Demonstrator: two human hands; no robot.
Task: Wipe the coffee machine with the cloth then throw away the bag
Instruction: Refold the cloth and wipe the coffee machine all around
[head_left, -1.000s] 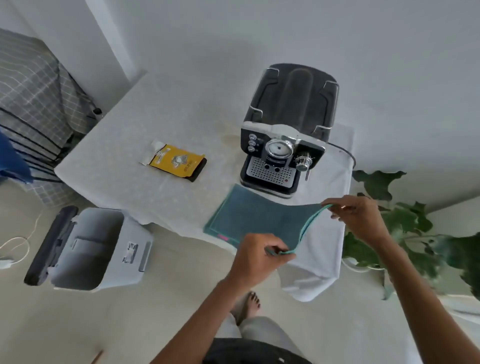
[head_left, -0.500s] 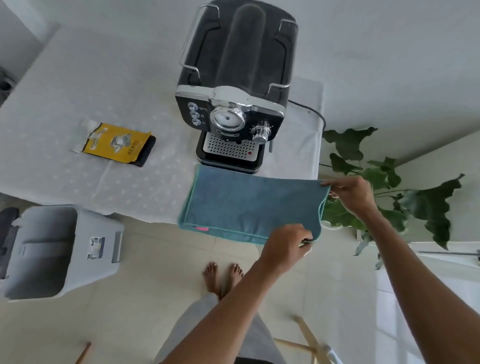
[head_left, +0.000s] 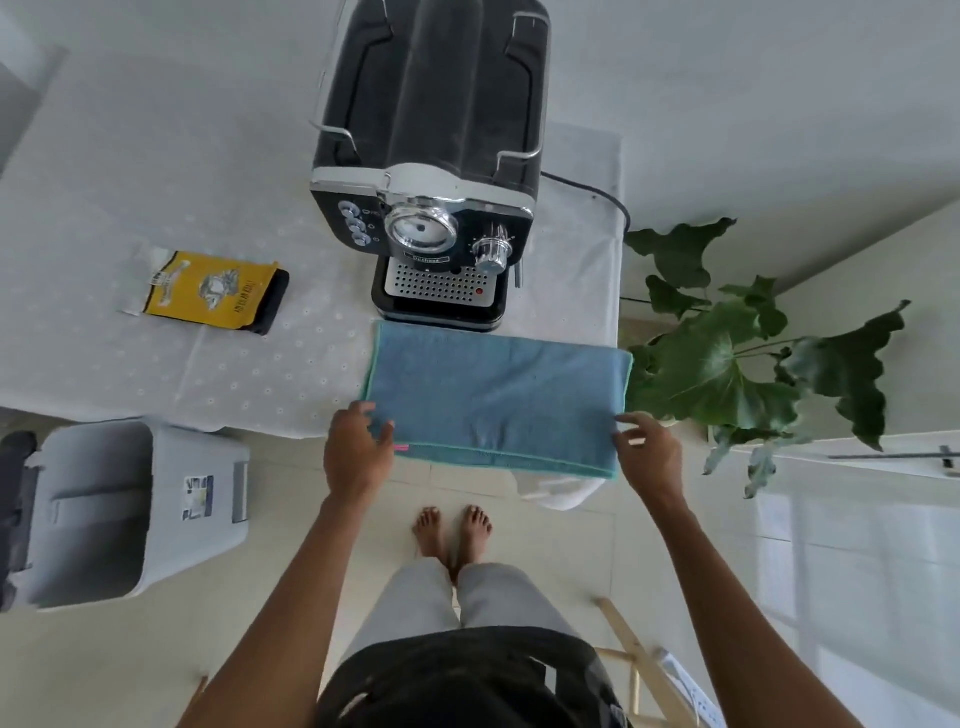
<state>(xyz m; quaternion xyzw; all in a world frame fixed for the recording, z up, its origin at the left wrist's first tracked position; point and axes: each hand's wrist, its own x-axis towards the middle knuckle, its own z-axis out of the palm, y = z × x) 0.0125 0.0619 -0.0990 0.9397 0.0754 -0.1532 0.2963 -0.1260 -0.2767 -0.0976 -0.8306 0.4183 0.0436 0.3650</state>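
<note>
The black and chrome coffee machine (head_left: 431, 156) stands on the white-clothed table (head_left: 156, 182). A blue cloth (head_left: 498, 395), folded with its edges doubled, lies flat right in front of it and hangs over the table's front edge. My left hand (head_left: 358, 452) pinches the cloth's near left corner by the pink tag. At the near right corner my right hand (head_left: 649, 457) has its fingers curled on the cloth's edge. The yellow and black bag (head_left: 213, 291) lies flat on the table, left of the machine, touched by neither hand.
A grey bin (head_left: 130, 509) with its lid open stands on the floor at the left, below the table's edge. A leafy plant (head_left: 727, 364) crowds the table's right end. The machine's cable (head_left: 587, 189) runs off to the right. A wooden frame (head_left: 639, 665) stands near my right leg.
The cloth's lifted right end has been laid down flat. My left hand has moved from the right end to the near left corner. The view has moved closer to the table.
</note>
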